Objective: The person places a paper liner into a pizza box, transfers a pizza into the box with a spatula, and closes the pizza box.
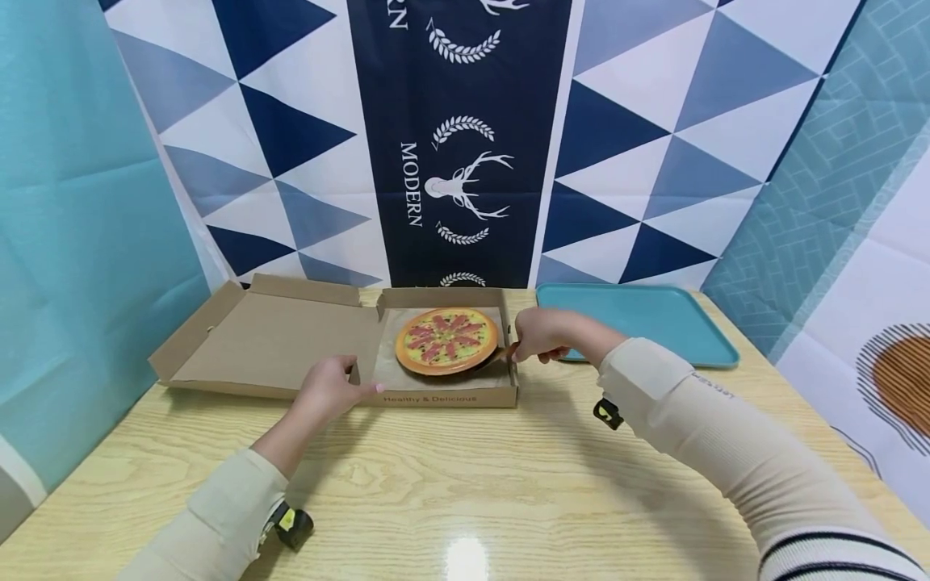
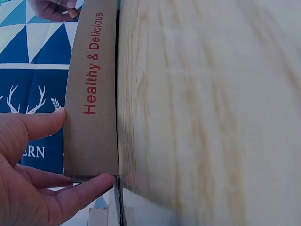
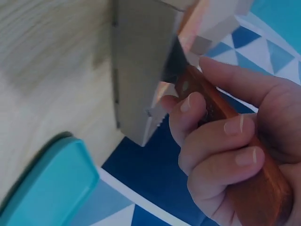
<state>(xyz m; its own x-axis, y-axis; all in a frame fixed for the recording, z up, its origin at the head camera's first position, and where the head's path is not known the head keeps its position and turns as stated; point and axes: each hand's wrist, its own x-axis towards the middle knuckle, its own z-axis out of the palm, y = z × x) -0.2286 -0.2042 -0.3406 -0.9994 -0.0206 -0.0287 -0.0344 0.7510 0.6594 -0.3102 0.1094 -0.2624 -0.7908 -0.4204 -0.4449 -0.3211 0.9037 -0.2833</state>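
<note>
Fingers curled on my right hand, I grip a wooden-handled server in the head view, its blade reaching under the right rim of the pizza, which lies in the cardboard box near the far edge of the table. The lid is folded open toward the far left corner; a blue tray sits at the far right corner.

In the left wrist view, the fingers of my left hand are spread, touching the end of the printed front wall.

In the right wrist view, my right fingers wrap the handle, the blade slanting past the side wall.

I judge I'm working the blade beneath the pizza; the next move calls for keeping it level.
</note>
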